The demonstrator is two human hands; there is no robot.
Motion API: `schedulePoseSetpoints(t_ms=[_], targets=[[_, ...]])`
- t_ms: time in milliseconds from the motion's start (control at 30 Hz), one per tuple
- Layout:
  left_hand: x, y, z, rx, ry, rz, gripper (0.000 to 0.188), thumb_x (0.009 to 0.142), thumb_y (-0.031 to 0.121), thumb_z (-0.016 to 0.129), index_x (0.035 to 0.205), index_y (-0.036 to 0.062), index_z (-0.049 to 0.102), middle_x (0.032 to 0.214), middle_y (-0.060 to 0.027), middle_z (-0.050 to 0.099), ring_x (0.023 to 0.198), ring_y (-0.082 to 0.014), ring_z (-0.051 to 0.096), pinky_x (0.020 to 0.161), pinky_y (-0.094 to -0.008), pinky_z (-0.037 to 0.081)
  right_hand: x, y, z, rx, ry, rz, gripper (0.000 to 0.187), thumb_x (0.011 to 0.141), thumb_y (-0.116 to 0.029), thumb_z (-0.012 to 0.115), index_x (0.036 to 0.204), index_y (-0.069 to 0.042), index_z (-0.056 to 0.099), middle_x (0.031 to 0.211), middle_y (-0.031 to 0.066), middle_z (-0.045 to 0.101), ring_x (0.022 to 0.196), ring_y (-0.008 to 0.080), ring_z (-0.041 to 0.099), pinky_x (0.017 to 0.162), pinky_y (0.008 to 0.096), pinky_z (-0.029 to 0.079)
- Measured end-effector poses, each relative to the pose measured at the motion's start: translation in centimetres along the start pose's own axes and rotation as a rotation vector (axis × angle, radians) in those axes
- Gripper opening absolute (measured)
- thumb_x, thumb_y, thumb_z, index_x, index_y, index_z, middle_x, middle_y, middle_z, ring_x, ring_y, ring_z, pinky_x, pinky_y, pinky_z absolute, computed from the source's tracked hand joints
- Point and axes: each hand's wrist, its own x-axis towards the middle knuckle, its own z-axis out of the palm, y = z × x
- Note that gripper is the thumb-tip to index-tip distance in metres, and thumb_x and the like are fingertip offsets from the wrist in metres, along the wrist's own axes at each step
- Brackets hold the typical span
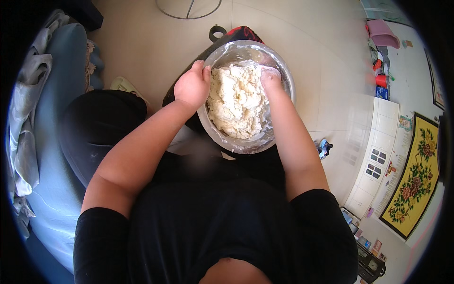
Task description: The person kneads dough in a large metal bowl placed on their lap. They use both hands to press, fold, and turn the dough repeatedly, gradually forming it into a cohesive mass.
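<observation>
Dough (236,99) sits inside the metal bowl (246,51), its rim grasped by the fingers of the left hand (192,87); those of the right hand (271,79), hidden, cannot be judged, and hard one-sided pushing could tip the bowl.

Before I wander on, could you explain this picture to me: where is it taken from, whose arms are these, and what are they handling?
There is no machine here, just a person's two bare arms. The single picture comes from a wide camera worn on the head, looking down, so straight edges bend near its rim and picture left is the person's left. The left hand holds the rim of a metal bowl. The right hand is inside, coated white, its fingers mostly hidden between the pale dough and the wall. A dark cloth with red marks shows past the bowl's far edge; what bears the bowl is hidden.
</observation>
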Motion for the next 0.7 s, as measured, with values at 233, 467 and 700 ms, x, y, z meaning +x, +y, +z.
schedulePoseSetpoints(t_ms=[233, 467, 700], targets=[[0.0, -0.5, 0.5, 0.019, 0.027, 0.059, 0.037, 0.088, 0.03, 0.044, 0.112, 0.0033, 0.051, 0.085, -0.0199, 0.062, 0.082, -0.035, 0.06, 0.074, -0.0423, 0.047, 1.9, -6.3, 2.2, 0.291, -0.411, -0.278, 0.026, 0.078, -0.027, 0.053, 0.089, -0.007, 0.065, 0.09, 0.0142, 0.065, 0.081, 0.0255, 0.062, 0.074, 0.033, 0.048], [0.2, -0.5, 0.6, -0.093, 0.021, 0.017, 0.042, 0.082, 0.032, 0.054, 0.111, 0.0021, 0.051, 0.089, -0.0193, 0.062, 0.086, -0.0337, 0.059, 0.077, -0.0394, 0.046, 1.6, -8.2, -2.1, 0.08, -0.615, -0.14, 0.051, 0.08, -0.049, 0.054, 0.094, -0.002, 0.064, 0.09, 0.014, 0.065, 0.079, 0.0246, 0.063, 0.075, 0.0334, 0.047], [1.4, -1.8, 1.7, -0.153, 0.014, -0.03, 0.046, 0.08, 0.032, 0.056, 0.116, 0.0035, 0.05, 0.096, -0.0169, 0.062, 0.091, -0.0295, 0.06, 0.081, -0.036, 0.045, -5.6, -11.5, -6.4, -0.327, -0.65, -0.741, 0.058, 0.066, -0.05, 0.066, 0.114, -0.02, 0.055, 0.118, 0.0113, 0.051, 0.108, 0.0267, 0.05, 0.088, 0.0363, 0.042]])
